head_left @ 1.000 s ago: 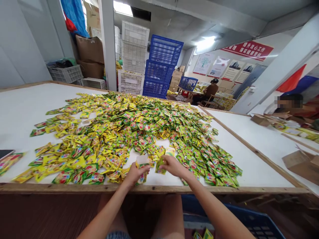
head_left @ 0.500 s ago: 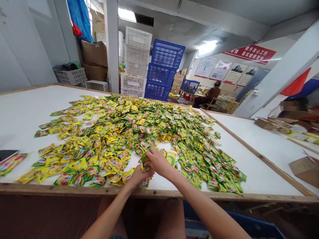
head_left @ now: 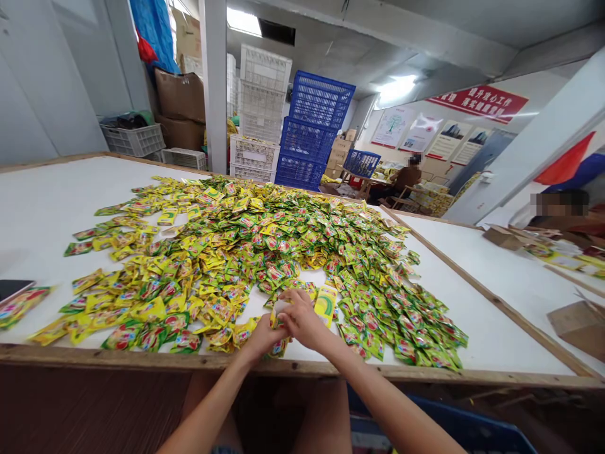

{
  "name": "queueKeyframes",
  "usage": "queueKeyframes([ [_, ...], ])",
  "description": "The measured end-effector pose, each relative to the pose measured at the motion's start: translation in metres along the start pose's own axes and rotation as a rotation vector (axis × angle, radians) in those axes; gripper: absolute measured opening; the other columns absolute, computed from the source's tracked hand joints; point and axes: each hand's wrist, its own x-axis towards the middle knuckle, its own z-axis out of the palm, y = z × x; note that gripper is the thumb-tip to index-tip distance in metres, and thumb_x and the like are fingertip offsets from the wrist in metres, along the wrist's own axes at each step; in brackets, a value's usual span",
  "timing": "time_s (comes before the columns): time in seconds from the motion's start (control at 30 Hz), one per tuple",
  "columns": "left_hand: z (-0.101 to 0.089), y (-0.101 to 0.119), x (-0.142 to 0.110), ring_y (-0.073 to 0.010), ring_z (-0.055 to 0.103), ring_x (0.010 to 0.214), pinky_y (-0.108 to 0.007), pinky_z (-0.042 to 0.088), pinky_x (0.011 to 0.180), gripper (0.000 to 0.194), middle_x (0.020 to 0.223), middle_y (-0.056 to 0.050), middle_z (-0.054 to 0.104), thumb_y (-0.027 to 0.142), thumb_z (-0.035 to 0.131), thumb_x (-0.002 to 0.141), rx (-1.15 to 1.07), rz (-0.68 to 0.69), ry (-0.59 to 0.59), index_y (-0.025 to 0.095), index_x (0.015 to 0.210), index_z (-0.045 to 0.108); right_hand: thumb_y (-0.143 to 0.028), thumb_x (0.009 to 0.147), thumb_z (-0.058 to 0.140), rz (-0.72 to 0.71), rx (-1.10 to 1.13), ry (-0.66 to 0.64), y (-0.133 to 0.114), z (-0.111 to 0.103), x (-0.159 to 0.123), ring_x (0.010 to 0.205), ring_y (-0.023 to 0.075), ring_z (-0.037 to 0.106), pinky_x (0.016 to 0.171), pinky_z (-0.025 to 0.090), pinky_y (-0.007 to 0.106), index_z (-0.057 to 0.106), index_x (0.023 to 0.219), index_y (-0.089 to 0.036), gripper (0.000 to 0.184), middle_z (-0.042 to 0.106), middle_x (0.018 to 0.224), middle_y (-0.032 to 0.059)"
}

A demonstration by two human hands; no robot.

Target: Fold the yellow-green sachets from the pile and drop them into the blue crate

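Note:
My left hand (head_left: pixel 265 335) is closed around a small yellow-and-green cardboard box (head_left: pixel 281 307) near the front edge of the table. Its white inner flap shows at the top; the fingers cover most of the rest. My right hand (head_left: pixel 303 320) bends over the same box from the right, its fingers pinching the top by the flap. Just right of that hand lies a yellow box with a green ring print (head_left: pixel 325 305). A wide heap of small green and yellow sachets (head_left: pixel 265 233) spreads in front of and around both hands.
A wooden strip (head_left: pixel 472 290) edges the white table (head_left: pixel 42 195) on the right. A phone (head_left: pixel 14 290) lies far left. Stacked blue crates (head_left: pixel 309 129) and white crates (head_left: pixel 262 94) stand behind. An open carton (head_left: pixel 579 321) sits right. Two other people sit farther off.
My right hand has carried a green sachet left to the box in my left hand, and the sachet is now out of sight. Its fingers are now on the box's white flap.

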Motion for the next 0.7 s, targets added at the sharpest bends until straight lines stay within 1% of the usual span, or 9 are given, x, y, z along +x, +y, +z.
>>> queueKeyframes([
  [0.07, -0.001, 0.000, 0.001, -0.0192, 0.061, 0.075, -0.027, 0.046, 0.070, 0.033, 0.079, -0.005, 0.068, 0.034, 0.072, 0.062, 0.008, 0.045, 0.040, 0.014, 0.086, 0.062, -0.023, 0.086, 0.048, 0.034, 0.068, -0.031, 0.002, 0.005, -0.006, 0.109, 0.0236, 0.041, 0.092, 0.034, 0.043, 0.063, 0.068, -0.019, 0.024, 0.052, 0.115, 0.0051],
  [0.13, -0.003, 0.001, 0.001, -0.0204, 0.060, 0.085, -0.028, 0.046, 0.077, 0.040, 0.090, -0.006, 0.068, 0.035, 0.071, 0.063, 0.021, 0.082, 0.097, 0.015, 0.096, 0.060, -0.026, 0.087, 0.046, 0.096, 0.185, -0.001, 0.005, 0.011, -0.014, 0.106, 0.0223, 0.045, 0.091, 0.036, 0.042, 0.062, 0.078, -0.020, 0.020, 0.054, 0.112, 0.0064],
  [0.2, -0.004, 0.002, 0.000, -0.0212, 0.060, 0.087, -0.029, 0.046, 0.078, 0.041, 0.093, -0.007, 0.067, 0.037, 0.069, 0.065, 0.039, 0.086, 0.124, 0.015, 0.098, 0.059, -0.030, 0.085, 0.050, 0.185, 0.379, 0.090, 0.008, 0.019, -0.024, 0.096, 0.0196, 0.053, 0.085, 0.042, 0.037, 0.057, 0.092, -0.020, 0.014, 0.058, 0.102, 0.0067],
  [0.27, -0.005, 0.002, -0.002, -0.0208, 0.060, 0.085, -0.029, 0.046, 0.076, 0.041, 0.091, -0.007, 0.067, 0.037, 0.069, 0.066, 0.040, 0.064, 0.121, 0.015, 0.098, 0.056, -0.033, 0.083, 0.054, 0.275, 0.582, 0.201, 0.010, 0.029, -0.033, 0.087, 0.0174, 0.058, 0.078, 0.046, 0.033, 0.048, 0.101, -0.021, 0.023, 0.060, 0.093, 0.0052],
  [0.33, -0.005, 0.001, -0.004, -0.0189, 0.061, 0.081, -0.029, 0.047, 0.073, 0.045, 0.088, -0.005, 0.066, 0.036, 0.067, 0.068, 0.003, 0.046, 0.128, 0.018, 0.104, 0.048, -0.035, 0.081, 0.056, 0.339, 0.690, 0.288, 0.012, 0.039, -0.040, 0.083, 0.0168, 0.059, 0.075, 0.047, 0.030, 0.044, 0.101, -0.021, 0.026, 0.061, 0.090, 0.0041],
  [0.43, -0.005, -0.001, -0.007, -0.0159, 0.062, 0.077, -0.028, 0.047, 0.071, 0.044, 0.087, -0.002, 0.065, 0.035, 0.063, 0.073, -0.062, 0.071, 0.156, 0.023, 0.106, 0.036, -0.034, 0.081, 0.056, 0.364, 0.692, 0.339, 0.015, 0.047, -0.045, 0.082, 0.0166, 0.059, 0.075, 0.047, 0.030, 0.046, 0.099, -0.020, 0.025, 0.061, 0.088, 0.0038],
  [0.53, -0.007, -0.002, -0.007, -0.0154, 0.060, 0.074, -0.026, 0.046, 0.069, 0.030, 0.081, -0.001, 0.062, 0.034, 0.061, 0.074, 0.021, 0.116, 0.132, 0.020, 0.094, 0.043, -0.032, 0.082, 0.053, 0.344, 0.636, 0.290, 0.019, 0.046, -0.044, 0.077, 0.0161, 0.058, 0.072, 0.046, 0.029, 0.053, 0.097, -0.019, 0.020, 0.061, 0.084, 0.0036],
  [0.63, -0.008, -0.003, -0.006, -0.0150, 0.058, 0.066, -0.024, 0.044, 0.063, 0.022, 0.069, 0.001, 0.059, 0.037, 0.059, 0.075, 0.149, 0.111, 0.141, 0.017, 0.081, 0.051, -0.030, 0.085, 0.049, 0.310, 0.550, 0.230, 0.020, 0.041, -0.039, 0.073, 0.0159, 0.056, 0.068, 0.044, 0.029, 0.060, 0.084, -0.018, 0.016, 0.061, 0.076, 0.0031],
  [0.7, -0.008, -0.002, -0.006, -0.0163, 0.058, 0.070, -0.025, 0.044, 0.065, 0.020, 0.073, -0.001, 0.061, 0.036, 0.058, 0.075, 0.174, 0.122, 0.180, 0.017, 0.080, 0.055, -0.029, 0.084, 0.049, 0.284, 0.516, 0.248, 0.019, 0.040, -0.035, 0.075, 0.0163, 0.055, 0.069, 0.044, 0.029, 0.061, 0.076, -0.018, 0.018, 0.060, 0.076, 0.0034],
])
